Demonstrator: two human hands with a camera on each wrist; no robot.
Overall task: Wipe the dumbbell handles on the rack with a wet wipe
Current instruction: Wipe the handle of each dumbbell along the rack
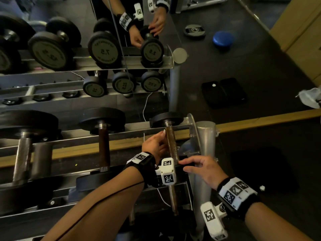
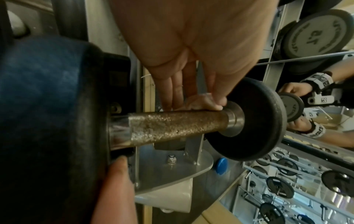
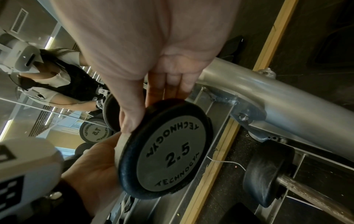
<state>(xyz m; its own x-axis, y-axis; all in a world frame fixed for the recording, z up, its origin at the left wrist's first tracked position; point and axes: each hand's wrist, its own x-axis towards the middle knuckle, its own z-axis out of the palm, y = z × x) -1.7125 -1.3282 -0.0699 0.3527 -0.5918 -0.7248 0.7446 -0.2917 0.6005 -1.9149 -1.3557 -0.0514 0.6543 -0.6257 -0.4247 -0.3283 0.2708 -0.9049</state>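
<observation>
The 2.5 dumbbell (image 1: 171, 143) lies at the right end of the rack's upper tier (image 1: 135, 126). Its rusty knurled handle (image 2: 178, 127) runs from the near head (image 3: 172, 153) to the far head (image 2: 254, 121). My left hand (image 1: 157, 142) is at the left of the handle. Its thumb (image 2: 217, 101) and curled forefinger pinch the handle's far end, and the other fingers reach straight behind it. My right hand (image 1: 191, 166) grips the near head by its rim, thumb (image 3: 130, 121) on one side. I cannot make out a wet wipe in either hand.
Heavier dumbbells (image 1: 104, 136) lie to the left on the same tier. A silver upright post (image 1: 205, 146) stands close by my right hand. A second dumbbell handle (image 1: 173, 200) shows on the lower tier. A mirror behind the rack repeats everything.
</observation>
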